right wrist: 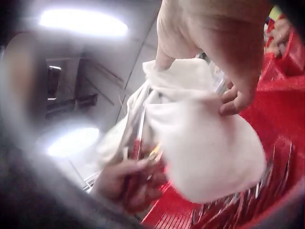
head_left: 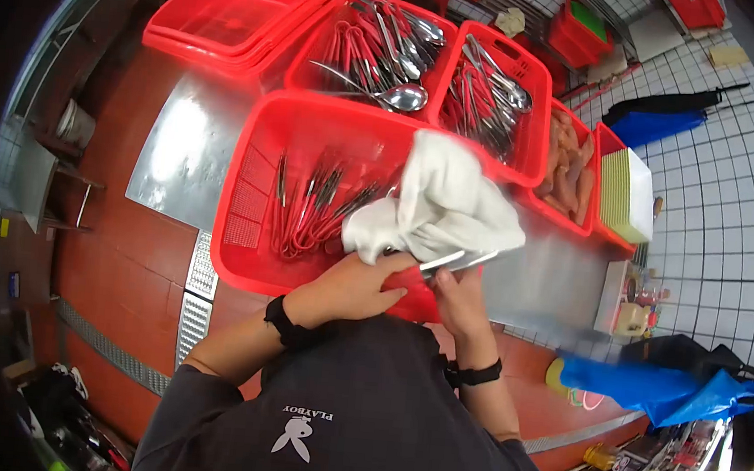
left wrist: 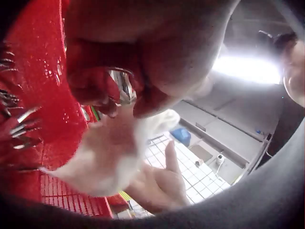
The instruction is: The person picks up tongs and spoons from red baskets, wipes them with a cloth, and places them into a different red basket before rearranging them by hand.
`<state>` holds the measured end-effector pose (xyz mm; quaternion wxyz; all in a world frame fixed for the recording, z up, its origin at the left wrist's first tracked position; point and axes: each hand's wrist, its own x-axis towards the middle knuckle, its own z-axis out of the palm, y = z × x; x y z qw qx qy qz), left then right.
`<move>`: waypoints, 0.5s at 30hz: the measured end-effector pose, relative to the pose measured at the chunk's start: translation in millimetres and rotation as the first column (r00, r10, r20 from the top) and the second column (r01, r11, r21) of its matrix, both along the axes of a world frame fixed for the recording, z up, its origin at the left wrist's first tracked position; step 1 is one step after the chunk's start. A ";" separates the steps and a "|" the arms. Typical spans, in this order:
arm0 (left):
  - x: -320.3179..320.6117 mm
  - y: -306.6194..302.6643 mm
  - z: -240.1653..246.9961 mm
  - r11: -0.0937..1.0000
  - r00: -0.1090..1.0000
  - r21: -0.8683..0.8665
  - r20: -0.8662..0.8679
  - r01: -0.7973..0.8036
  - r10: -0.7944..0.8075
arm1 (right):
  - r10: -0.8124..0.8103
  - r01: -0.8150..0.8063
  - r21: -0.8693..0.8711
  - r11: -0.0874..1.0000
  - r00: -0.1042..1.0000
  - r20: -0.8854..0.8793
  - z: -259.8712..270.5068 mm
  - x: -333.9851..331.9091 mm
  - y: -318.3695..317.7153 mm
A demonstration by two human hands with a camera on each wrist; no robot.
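Observation:
My left hand (head_left: 350, 287) grips red-handled metal utensils (right wrist: 138, 148) over the front of a large red basket (head_left: 266, 118); their exact kind I cannot tell. Silver metal shows between its curled fingers in the left wrist view. Close by on the right, my right hand (head_left: 462, 304) holds a bunched white cloth (head_left: 452, 197). The cloth drapes around the utensils' metal ends in the right wrist view and hangs over the basket. Two bright metal ends (head_left: 455, 262) stick out beneath it in the head view. More red-handled utensils (head_left: 307, 211) lie inside the basket.
Behind stand red baskets of red-handled utensils and spoons (head_left: 402, 97), beside stacked red bins (head_left: 235, 17). To the right are a bin of brownish-orange items (head_left: 567, 167) and a stack of pale trays (head_left: 627, 195). All stand on a metal table (head_left: 183, 142).

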<state>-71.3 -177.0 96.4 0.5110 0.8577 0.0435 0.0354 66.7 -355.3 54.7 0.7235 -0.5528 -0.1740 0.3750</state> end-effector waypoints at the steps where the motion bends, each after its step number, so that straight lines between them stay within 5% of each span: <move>1: 2.9 -6.5 -10.9 0.988 0.980 0.143 0.198 -0.064 0.035 | 0.023 -0.024 -0.023 0.999 0.999 -0.030 8.6 4.8 1.9; 5: 9.7 -3.4 14.2 0.998 1.000 0.064 -0.025 0.016 -0.014 | -0.092 0.093 0.023 0.995 0.995 -0.043 42.6 2.2 15.2; 8: 11.7 -2.7 13.3 0.995 0.996 0.055 -0.008 0.088 -0.088 | -0.169 0.196 0.090 0.977 0.956 -0.240 35.4 8.4 4.6; 13: 3.3 -9.4 7.5 0.994 0.995 -0.063 -0.034 0.089 -0.091 | -0.274 0.292 0.129 0.948 0.951 -0.145 40.1 12.6 -14.2; 14: 1.8 -7.8 7.7 0.994 0.997 -0.082 0.010 0.074 -0.073 | -0.279 0.298 0.129 0.946 0.949 -0.147 35.8 18.4 -24.6; 15: 1.2 -6.6 9.9 0.987 0.999 -0.160 0.036 0.027 -0.021 | -0.083 0.111 0.231 0.967 0.989 -0.125 27.0 29.8 -40.7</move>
